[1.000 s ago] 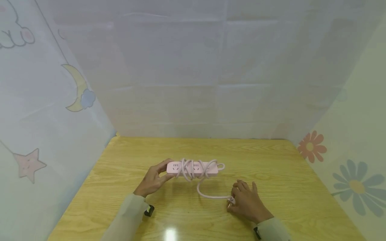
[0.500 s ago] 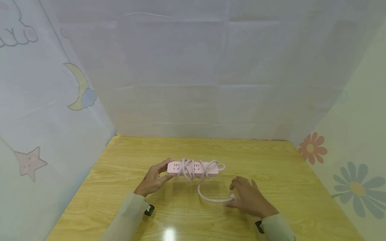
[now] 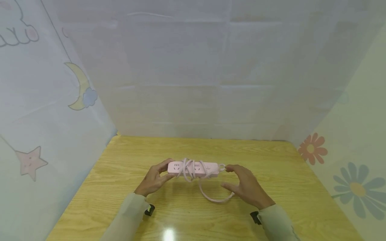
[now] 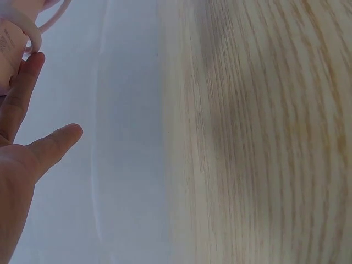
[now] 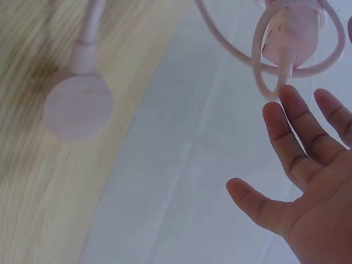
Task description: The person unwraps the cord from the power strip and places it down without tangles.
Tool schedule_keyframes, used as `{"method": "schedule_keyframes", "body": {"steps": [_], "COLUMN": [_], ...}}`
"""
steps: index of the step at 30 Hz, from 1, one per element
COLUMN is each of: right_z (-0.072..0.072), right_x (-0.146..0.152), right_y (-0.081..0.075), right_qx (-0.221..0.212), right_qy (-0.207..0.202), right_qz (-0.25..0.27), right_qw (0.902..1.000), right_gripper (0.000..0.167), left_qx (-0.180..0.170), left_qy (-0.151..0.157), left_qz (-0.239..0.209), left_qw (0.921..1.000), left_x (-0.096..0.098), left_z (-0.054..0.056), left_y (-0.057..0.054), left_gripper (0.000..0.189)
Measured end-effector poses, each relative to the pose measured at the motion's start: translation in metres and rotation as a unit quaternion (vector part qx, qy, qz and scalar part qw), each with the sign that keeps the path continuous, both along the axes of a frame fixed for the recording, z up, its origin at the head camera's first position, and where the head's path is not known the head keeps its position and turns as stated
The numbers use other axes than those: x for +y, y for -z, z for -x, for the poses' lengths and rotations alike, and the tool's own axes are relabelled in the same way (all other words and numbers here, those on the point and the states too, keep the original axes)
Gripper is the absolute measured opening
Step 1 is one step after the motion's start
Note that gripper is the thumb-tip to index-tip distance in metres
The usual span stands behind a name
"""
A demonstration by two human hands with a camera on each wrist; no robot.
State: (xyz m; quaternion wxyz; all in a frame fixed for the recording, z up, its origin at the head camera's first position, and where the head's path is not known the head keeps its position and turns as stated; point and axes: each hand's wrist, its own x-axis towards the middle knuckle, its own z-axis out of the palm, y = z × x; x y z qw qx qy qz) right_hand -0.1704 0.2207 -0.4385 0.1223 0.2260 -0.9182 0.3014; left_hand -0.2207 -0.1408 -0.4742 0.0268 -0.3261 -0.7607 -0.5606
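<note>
A pink power strip [image 3: 212, 169] is held over the table by its left end, between the thumb and fingers of my left hand [image 3: 154, 178]. Its pink cord [image 3: 216, 201] is wound several times around the body. At the strip's right end the cord makes a small loop, and the fingertips of my right hand [image 3: 248, 185] are right at it, fingers spread and fairly straight. In the right wrist view the round plug [image 5: 78, 107] hangs loose on the cord, apart from the hand; the head view hides it behind that hand. The left wrist view catches only a corner of the strip [image 4: 10, 47].
Beneath the hands lies a wood-grain table [image 3: 187, 217]. Pale sheets form a back wall [image 3: 181, 83] and side walls printed with a moon, a star and flowers. A dark wrist strap [image 3: 255, 217] shows at the right cuff.
My right hand has let go of the plug, opened its fingers and moved up to the cord loop at the strip's right end. The left hand keeps its grip in place.
</note>
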Motion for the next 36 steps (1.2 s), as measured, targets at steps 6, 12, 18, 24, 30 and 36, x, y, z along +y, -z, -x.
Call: {"method": "schedule_keyframes", "body": {"steps": [6,12,18,24,30,36], "right_z": [0.005,0.013,0.019,0.025,0.027,0.027], "right_x": [-0.006,-0.007,-0.01,-0.013,-0.013,-0.01], "right_y": [-0.003,-0.007,-0.009,-0.005,-0.001,0.002], "right_qx": [0.039,0.048,-0.009,-0.034,-0.04,-0.05], "right_qy": [-0.014,-0.019,-0.039,-0.046,-0.045,-0.042], "right_qz": [0.0,-0.008,-0.013,-0.012,0.006,0.028], "right_qw": [0.9991,0.9986,0.9991,0.9983,0.9982,0.9975], "right_gripper": [0.064,0.062,0.078,0.08,0.073,0.068], "left_qx": [-0.009,-0.008,-0.008,-0.01,-0.016,-0.017], "left_qy": [-0.002,-0.004,-0.002,0.001,0.002,0.003], "left_qz": [-0.007,-0.004,0.0,-0.003,-0.008,-0.007], "left_qw": [0.9999,1.0,1.0,0.9999,0.9998,0.9998], "left_x": [0.001,0.001,-0.001,0.0,0.001,0.002], "left_z": [-0.001,-0.002,-0.001,-0.002,-0.002,-0.001], "left_y": [0.0,-0.002,-0.001,-0.002,-0.003,-0.001], "left_gripper": [0.048,0.048,0.047,0.047,0.048,0.047]}}
